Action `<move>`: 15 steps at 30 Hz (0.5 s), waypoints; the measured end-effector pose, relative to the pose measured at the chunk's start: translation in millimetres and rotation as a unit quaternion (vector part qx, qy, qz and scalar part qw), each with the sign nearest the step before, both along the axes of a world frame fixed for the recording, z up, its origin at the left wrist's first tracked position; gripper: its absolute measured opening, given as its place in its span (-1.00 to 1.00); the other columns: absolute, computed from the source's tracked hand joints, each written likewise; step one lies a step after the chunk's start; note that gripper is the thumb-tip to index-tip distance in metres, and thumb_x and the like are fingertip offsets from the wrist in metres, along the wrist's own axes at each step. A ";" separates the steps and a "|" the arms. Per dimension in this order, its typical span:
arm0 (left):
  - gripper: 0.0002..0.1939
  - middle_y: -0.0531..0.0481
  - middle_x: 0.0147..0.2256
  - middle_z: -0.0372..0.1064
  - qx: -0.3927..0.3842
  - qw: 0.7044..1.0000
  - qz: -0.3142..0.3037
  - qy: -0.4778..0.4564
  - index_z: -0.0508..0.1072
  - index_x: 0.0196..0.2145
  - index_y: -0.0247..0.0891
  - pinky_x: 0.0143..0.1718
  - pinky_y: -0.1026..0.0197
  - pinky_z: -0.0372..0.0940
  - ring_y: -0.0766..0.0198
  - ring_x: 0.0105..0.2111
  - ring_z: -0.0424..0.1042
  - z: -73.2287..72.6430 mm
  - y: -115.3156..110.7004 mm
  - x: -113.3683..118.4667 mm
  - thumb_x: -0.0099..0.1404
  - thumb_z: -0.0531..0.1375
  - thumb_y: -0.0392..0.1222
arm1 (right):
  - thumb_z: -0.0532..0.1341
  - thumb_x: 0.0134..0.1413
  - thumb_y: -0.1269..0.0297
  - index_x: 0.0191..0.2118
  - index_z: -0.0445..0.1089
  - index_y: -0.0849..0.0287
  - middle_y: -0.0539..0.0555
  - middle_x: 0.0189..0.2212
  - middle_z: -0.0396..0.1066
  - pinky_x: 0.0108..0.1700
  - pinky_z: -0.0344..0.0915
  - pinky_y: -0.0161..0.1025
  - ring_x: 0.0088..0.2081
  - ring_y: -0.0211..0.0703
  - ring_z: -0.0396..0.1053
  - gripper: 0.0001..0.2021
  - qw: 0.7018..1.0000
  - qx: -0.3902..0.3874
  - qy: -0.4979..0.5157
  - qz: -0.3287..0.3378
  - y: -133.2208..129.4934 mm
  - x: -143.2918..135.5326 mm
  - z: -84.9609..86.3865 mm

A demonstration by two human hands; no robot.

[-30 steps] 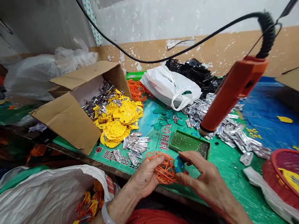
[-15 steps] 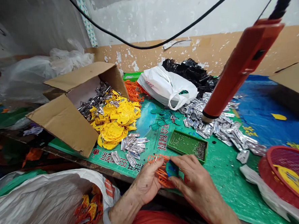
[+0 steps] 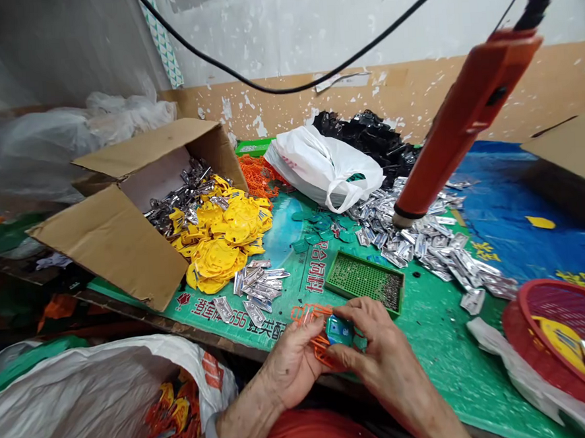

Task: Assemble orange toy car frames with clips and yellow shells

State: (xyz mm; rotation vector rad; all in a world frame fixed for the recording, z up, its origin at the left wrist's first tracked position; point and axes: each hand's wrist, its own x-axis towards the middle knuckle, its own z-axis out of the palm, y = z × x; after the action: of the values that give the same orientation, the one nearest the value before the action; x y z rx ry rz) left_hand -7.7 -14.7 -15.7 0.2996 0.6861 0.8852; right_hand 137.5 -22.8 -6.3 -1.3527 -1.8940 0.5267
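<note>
1. The table (image 3: pixel 455 367) is covered in green and blue printed sheeting, on which the work is laid out.
2. An open white sack (image 3: pixel 100 396), partly filled with orange and yellow parts, is placed at the near left, below the table edge.
3. The cardboard box (image 3: pixel 116 249) is tipped on its side; yellow pieces (image 3: pixel 220 250) are spilled from its mouth, with dark metal parts heaped behind them.
4. The red tool (image 3: pixel 458 129) is suspended at a slant, its tip pointed down over a spread of silver plates (image 3: pixel 433 250).
5. A white plastic bag (image 3: pixel 309 162) is set toward the wall, in front of a black heap (image 3: pixel 372 141).
6. A red basket (image 3: pixel 517 341) is positioned at the right edge.
7. The left hand (image 3: pixel 299 364) is closed around the orange openwork part; the right hand (image 3: pixel 387 352) is closed on the teal piece, pinched between thumb and fingers.
8. A green perforated tray (image 3: pixel 350 275) is located just beyond the right hand.
9. The orange openwork part (image 3: pixel 308 312) is held over the table's near edge.
10. The teal piece (image 3: pixel 341 330) is held beside it; contact between them appears likely, but is partly hidden by the fingers.
</note>
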 end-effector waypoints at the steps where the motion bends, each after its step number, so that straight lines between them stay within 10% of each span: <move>1: -0.68 -0.04 -0.36 0.49 0.002 1.000 0.003 0.000 0.51 -0.24 -0.32 -0.43 0.14 0.41 0.26 -0.49 0.44 -0.3 0.0 0.3 0.04 0.37 -0.15 | 0.34 -0.15 0.47 -0.10 0.39 0.08 0.10 -0.28 0.34 -0.23 0.33 -0.06 -0.22 -0.01 0.27 -0.60 1.000 0.003 -0.001 0.000 -0.5 0.1 -0.2; 15: -0.70 -0.13 -0.31 0.52 0.003 1.000 -0.012 0.002 0.51 -0.17 -0.36 -0.37 0.11 0.42 0.19 -0.40 0.49 -0.9 0.5 0.1 0.16 0.28 -0.14 | 0.30 -0.06 0.38 -0.16 0.38 0.12 0.12 -0.25 0.34 -0.19 0.29 -0.05 -0.18 0.00 0.27 -0.72 0.999 0.014 0.013 -0.031 -6.6 9.2 5.8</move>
State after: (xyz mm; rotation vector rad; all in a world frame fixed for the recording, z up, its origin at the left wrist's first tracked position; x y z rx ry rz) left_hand -7.6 -14.2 -16.6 0.3146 0.6812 0.8634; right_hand 146.7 -29.4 -0.5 -1.3770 -1.8262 0.4828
